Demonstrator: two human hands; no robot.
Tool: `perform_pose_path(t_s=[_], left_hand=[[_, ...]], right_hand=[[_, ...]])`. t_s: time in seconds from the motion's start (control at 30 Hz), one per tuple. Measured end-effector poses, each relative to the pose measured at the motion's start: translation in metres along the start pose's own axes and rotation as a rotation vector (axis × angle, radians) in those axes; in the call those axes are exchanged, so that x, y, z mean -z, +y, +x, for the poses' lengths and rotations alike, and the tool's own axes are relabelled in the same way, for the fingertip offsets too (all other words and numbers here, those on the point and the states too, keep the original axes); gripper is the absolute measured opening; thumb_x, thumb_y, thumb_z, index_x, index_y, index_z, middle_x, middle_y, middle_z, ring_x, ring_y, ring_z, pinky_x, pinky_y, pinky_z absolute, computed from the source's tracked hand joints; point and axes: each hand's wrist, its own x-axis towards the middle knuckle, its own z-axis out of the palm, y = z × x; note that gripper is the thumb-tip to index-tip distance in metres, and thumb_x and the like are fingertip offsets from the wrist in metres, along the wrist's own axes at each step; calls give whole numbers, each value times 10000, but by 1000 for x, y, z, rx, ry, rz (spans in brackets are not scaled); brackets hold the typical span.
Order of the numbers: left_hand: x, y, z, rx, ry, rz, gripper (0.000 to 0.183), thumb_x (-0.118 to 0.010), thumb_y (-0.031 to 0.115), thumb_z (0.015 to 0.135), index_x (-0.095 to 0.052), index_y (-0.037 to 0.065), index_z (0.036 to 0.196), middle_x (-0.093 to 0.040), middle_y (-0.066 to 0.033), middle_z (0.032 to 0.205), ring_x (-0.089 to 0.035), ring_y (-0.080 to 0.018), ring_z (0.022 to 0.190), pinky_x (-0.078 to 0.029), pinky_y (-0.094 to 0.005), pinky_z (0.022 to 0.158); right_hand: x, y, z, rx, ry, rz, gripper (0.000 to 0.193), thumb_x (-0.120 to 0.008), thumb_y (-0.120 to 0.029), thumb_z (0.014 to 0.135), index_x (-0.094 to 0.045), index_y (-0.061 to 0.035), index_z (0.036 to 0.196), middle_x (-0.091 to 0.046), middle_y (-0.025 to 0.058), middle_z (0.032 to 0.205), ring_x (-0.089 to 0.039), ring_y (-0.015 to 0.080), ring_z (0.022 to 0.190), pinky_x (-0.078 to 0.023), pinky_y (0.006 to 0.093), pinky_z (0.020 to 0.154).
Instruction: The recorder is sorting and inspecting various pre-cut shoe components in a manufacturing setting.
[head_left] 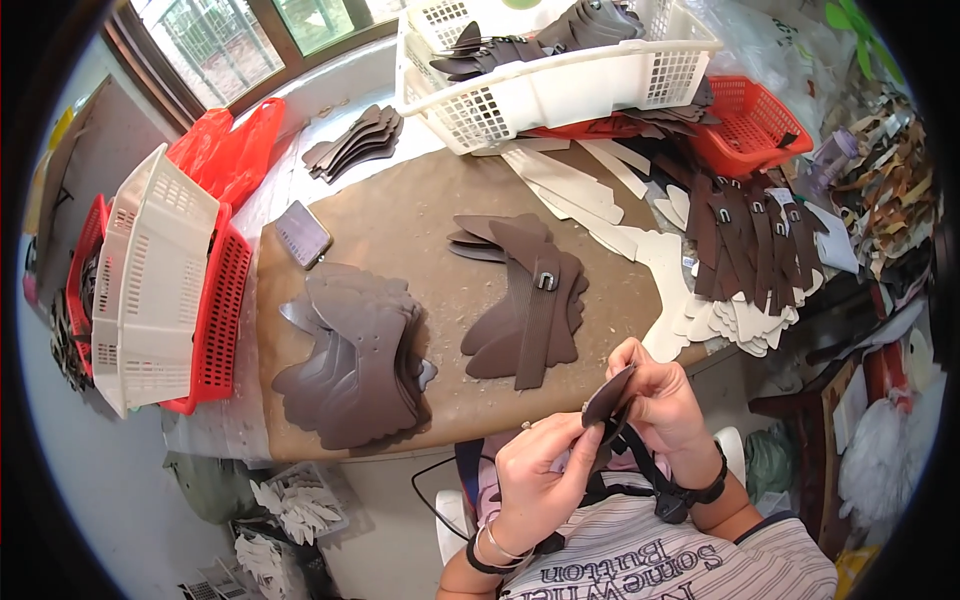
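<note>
Close to my body, past the table's front edge, a dark brown leather piece (pixel 607 396) is held up between both hands. My left hand (pixel 545 462) pinches its lower left end with thumb and fingers. At its right side, my right hand (pixel 660 402) grips it with curled fingers, partly hiding it. Just beyond on the table lies a small pile of brown cut shoe-upper pieces (pixel 500 345), topped by a strap with a metal buckle (pixel 546 282). Left of that sits a thicker stack of similar brown pieces (pixel 350 375).
A phone (pixel 300 235) rests at the table's left. White and red baskets (pixel 150 280) stand beyond that edge. At the back is a white basket (pixel 560 105) holding brown pieces, beside a red basket (pixel 750 125). Buckled brown straps (pixel 745 235) and white pieces (pixel 650 275) cover the right side.
</note>
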Motion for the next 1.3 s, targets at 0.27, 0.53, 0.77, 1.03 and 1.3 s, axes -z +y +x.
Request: perform_pose_path(t_s=[0.27, 0.53, 0.77, 1.03, 1.3], left_hand=[[1, -10, 1, -56, -14, -70, 161, -726, 42, 774, -673, -26, 910, -658, -102, 765, -626, -187, 653, -481, -266, 618], [-5, -25, -12, 172, 12, -373, 226, -781, 44, 724, -696, -13, 926, -677, -43, 777, -602, -85, 679, -481, -235, 629], [-4, -16, -15, 22, 1, -29, 162, -775, 53, 704, -702, 10, 841, -665, -66, 746, -602, -179, 633, -472, -266, 600], [-4, -23, -16, -192, -13, 23, 174, -757, 39, 671, -677, 8, 823, -671, -98, 905, -648, -253, 838, -487, -307, 707], [-3, -20, -16, -307, -88, -17, 223, -709, -34, 677, -656, 6, 890, -668, -114, 926, -658, -280, 899, -505, -338, 750]], right_hand=[[-18, 12, -3, 120, 63, -3, 220, -760, -108, 769, -646, 5, 920, -512, 52, 1031, -544, 140, 928, -469, 233, 799], [-48, -7, -10, 29, 214, 120, 294, -751, -64, 777, -567, 8, 994, -526, 56, 974, -552, 123, 898, -461, 247, 791], [-27, -1, -19, 56, 66, 30, 301, -752, -33, 765, -562, 12, 993, -527, 63, 968, -536, 130, 905, -434, 255, 819], [-26, -10, -27, 190, -15, -302, 257, -769, -28, 744, -585, 0, 922, -575, 74, 899, -569, 145, 828, -467, 257, 733], [-27, -25, -30, 355, -106, -522, 242, -780, 5, 708, -607, -20, 875, -620, 96, 842, -614, 184, 758, -494, 280, 664]])
